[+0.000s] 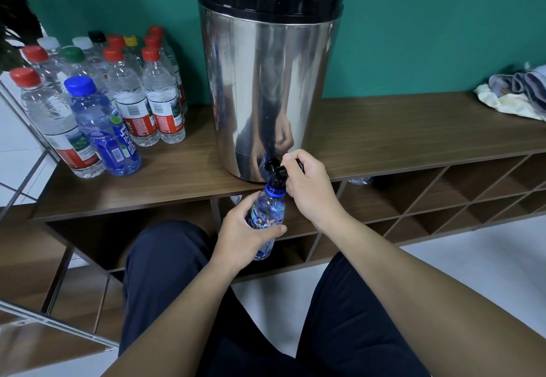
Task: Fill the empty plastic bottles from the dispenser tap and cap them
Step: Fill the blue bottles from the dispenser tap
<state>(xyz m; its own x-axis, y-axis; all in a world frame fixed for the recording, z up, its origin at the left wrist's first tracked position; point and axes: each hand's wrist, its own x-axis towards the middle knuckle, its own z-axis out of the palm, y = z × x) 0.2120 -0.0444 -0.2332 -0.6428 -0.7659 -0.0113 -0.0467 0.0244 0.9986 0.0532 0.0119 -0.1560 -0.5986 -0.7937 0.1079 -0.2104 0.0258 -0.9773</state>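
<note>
Now | left hand (246,230) grips bottle (267,214), mouth up under tap (274,170) | right hand (310,187) grips tap handle

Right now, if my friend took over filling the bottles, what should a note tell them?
Left hand grips the blue bottle, uncapped, its mouth right under the tap.
Right hand holds the tap lever.
The steel dispenser stands on the wooden shelf.
Done: a cluster of capped bottles stands to the dispenser's left.
Left: finish filling this bottle and cap it; its cap isn't visible.
</note>
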